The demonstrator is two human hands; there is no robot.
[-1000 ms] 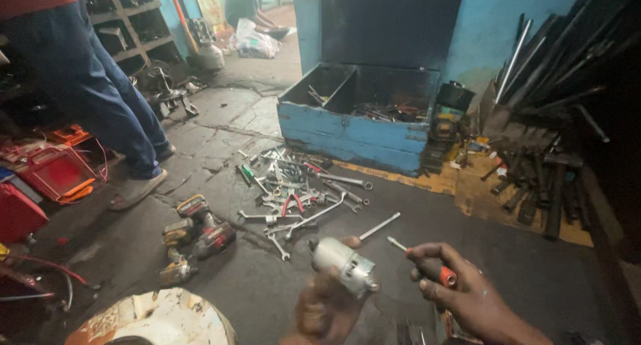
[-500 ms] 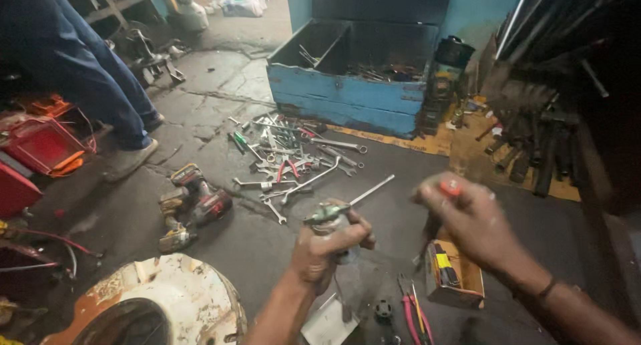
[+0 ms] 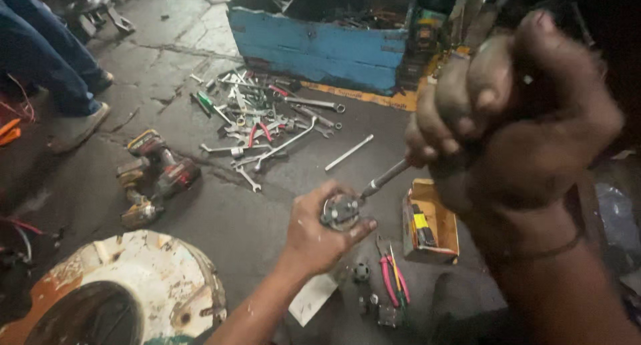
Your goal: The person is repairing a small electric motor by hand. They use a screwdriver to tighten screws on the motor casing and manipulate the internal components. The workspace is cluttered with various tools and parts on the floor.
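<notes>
The left hand (image 3: pixel 324 235) is closed around a small round metal part (image 3: pixel 340 211), held in the air above the floor (image 3: pixel 220 211). The right hand (image 3: pixel 514 118) is fisted tight on a screwdriver (image 3: pixel 386 179), whose tip sits in the face of the part.

The risk, as I judge it, lies in the tip. The part has no support but the palm, so a hard push or a turn at an angle could make the blade slip out and run into the left fingers or wrist. The right hand is close to the camera and blocks much of the view, which would make aim harder. A loose grip could also drop the part among the pliers (image 3: pixel 390 278) and small bits below it.

Just right of the part lies an open orange-brown carton (image 3: pixel 444 235) with a yellow and black item inside. A white paper scrap (image 3: pixel 314 298) lies below the left hand. Beyond the pile of spanners (image 3: pixel 267 124) stands a blue wooden box (image 3: pixel 320 48), with a yellow strip (image 3: pixel 374 98) on the floor along its base. Drills (image 3: pixel 157 175) lie to the left, near a white rusted drum (image 3: pixel 133 285).
</notes>
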